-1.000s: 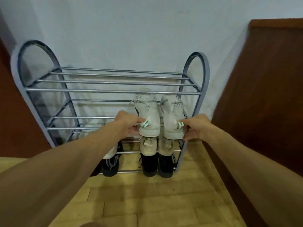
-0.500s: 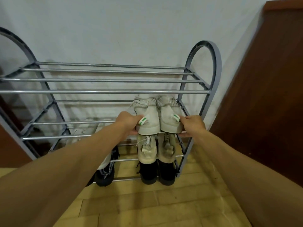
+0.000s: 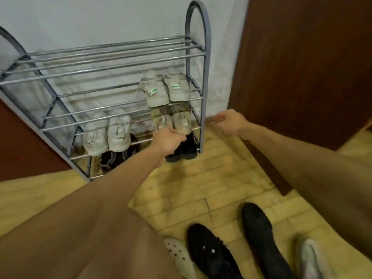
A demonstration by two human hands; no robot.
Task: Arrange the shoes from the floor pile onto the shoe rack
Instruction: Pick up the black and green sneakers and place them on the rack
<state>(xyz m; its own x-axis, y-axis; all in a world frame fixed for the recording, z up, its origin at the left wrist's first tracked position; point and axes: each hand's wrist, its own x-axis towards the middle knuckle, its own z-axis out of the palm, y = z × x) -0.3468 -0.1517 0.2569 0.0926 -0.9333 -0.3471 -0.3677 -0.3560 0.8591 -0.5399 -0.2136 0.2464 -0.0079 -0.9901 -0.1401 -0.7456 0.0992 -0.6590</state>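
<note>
fetching next pair: left hand (image 3: pixel 169 140), right hand (image 3: pixel 227 122) empty, fingers loosely curled, at rack (image 3: pixel 203 57) right end; grip black shoes (image 3: pixel 259 228) by heels.

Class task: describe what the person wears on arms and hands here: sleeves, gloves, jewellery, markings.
The left arm and right arm are bare as far up as the picture shows, with no sleeves. The left hand and right hand wear no gloves; no watch, ring, band or marking shows, though the right hand is blurred.
</note>
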